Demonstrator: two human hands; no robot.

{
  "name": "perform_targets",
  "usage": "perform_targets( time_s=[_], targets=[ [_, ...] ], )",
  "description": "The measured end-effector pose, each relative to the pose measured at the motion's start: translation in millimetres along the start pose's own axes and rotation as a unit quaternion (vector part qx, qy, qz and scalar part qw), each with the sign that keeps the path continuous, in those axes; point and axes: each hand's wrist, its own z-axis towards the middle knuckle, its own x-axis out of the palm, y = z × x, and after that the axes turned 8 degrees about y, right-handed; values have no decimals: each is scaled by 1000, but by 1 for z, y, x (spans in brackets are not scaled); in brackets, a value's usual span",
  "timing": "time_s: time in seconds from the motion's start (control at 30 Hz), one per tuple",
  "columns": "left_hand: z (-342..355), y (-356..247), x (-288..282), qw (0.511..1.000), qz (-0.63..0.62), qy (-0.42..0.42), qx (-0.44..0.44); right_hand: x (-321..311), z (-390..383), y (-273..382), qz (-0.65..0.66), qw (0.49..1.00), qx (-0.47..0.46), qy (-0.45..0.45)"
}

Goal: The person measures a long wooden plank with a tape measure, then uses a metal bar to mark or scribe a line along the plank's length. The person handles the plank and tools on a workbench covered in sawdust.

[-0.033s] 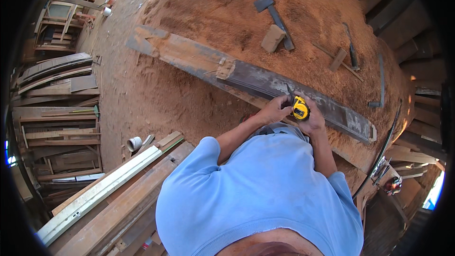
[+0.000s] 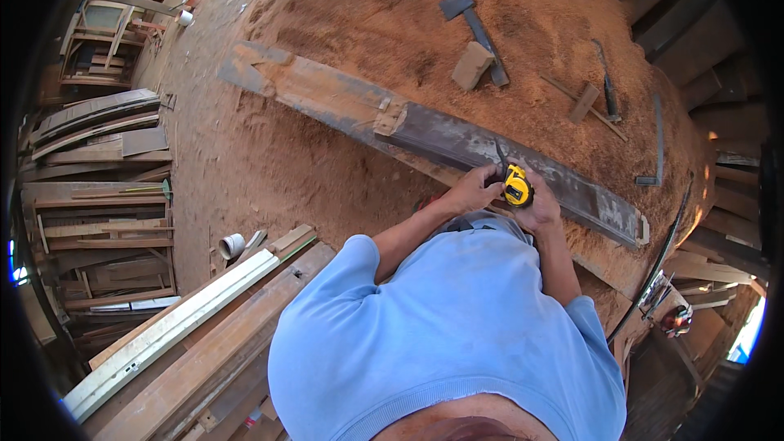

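Over the dark painted timber beam [image 2: 469, 135], my two hands are close together in front of my body. A yellow and black tape measure [image 2: 517, 189] rests in my right hand [image 2: 539, 206], whose fingers wrap its far and right sides. My left hand [image 2: 475, 188] is closed at the left side of the tape measure, thumb against it. From its fingers a slim dark pointed thing [image 2: 500, 152] sticks up over the beam; its kind is unclear. The beam lies slantwise on a longer weathered plank [image 2: 306, 86], with a pale cut tenon [image 2: 643, 231] at its right end.
On the sawdust mound beyond lie a hatchet-like tool [image 2: 475, 24], a wooden block [image 2: 472, 65], a wooden marking gauge [image 2: 584, 104], a dark-handled tool [image 2: 609, 98] and a metal square [image 2: 658, 143]. Stacked boards [image 2: 237, 322] stand at lower left, beside a white cup [image 2: 232, 246].
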Motion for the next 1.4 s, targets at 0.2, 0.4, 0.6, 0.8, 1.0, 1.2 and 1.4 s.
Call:
perform_targets(
  time_s=[0.2,0.4,0.6,0.8,1.0,1.2,1.4],
  targets=[
    [-17,-4,-12,976,35,-216,-11,7,13,-2,-389,921,14,-12],
    [-23,-9,-38,991,-10,-69,-111,21,30,-4,-596,800,57,22],
    [-37,-7,-51,981,-115,-106,-112,25,28,-1,-637,768,28,62],
    [-72,5,-130,884,-340,-321,11,1,3,26,-721,692,45,-14],
    [-92,41,-153,886,-241,-391,-63,-3,11,26,-748,660,19,-69],
    [-53,53,-127,864,-321,-375,-96,-3,25,21,-769,635,16,-78],
    [-24,41,-124,850,-368,-372,-67,-7,32,19,-791,609,13,-58]
  ],
)
